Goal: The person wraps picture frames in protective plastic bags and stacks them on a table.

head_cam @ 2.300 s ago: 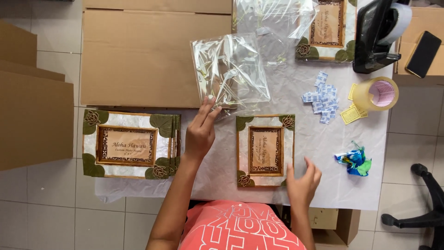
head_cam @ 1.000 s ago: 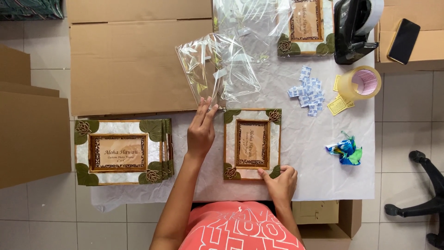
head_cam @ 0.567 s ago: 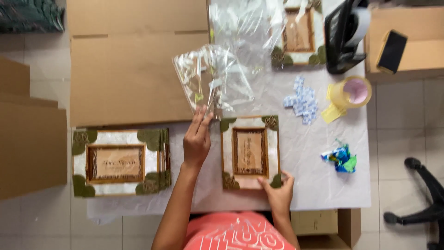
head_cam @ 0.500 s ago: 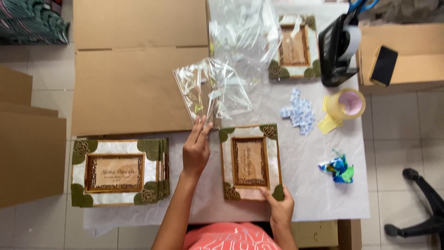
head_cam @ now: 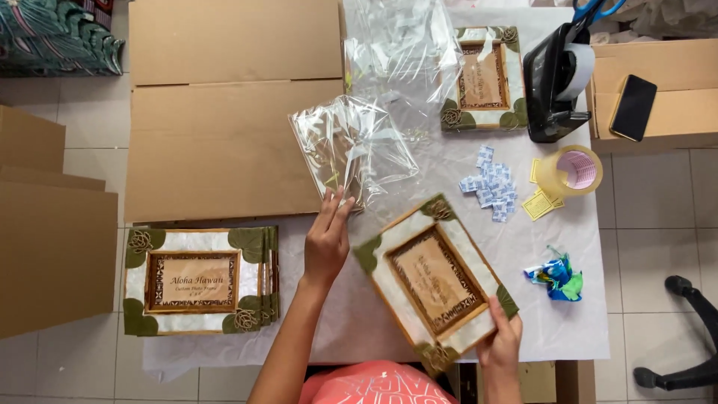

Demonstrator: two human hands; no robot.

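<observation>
1. Left hand (head_cam: 326,238) fingers reach out straight, tips touching the clear bag (head_cam: 351,146)'s near edge.
2. Right hand (head_cam: 499,346) fingers grip the tilted frame (head_cam: 435,278)'s lower corner, above the table (head_cam: 568,329).
3. Frame stack (head_cam: 200,280) lies left.

Picture frame (head_cam: 435,280): pearly white face, dark green leaf corners, brown carved inner border, tan insert. Frame stack (head_cam: 198,280): same white, green, brown pattern. Third frame (head_cam: 486,78): same colours. Plastic bag (head_cam: 351,150): clear, glossy. Worktop (head_cam: 523,247): white cover. Cardboard sheets (head_cam: 224,112): plain brown. Tape roll (head_cam: 570,170): yellowish, pink core. Tape dispenser (head_cam: 553,82): black. Small packets (head_cam: 490,183): white with blue print. Crumpled wrapper (head_cam: 555,277): blue, green. Phone (head_cam: 633,107): black.
</observation>
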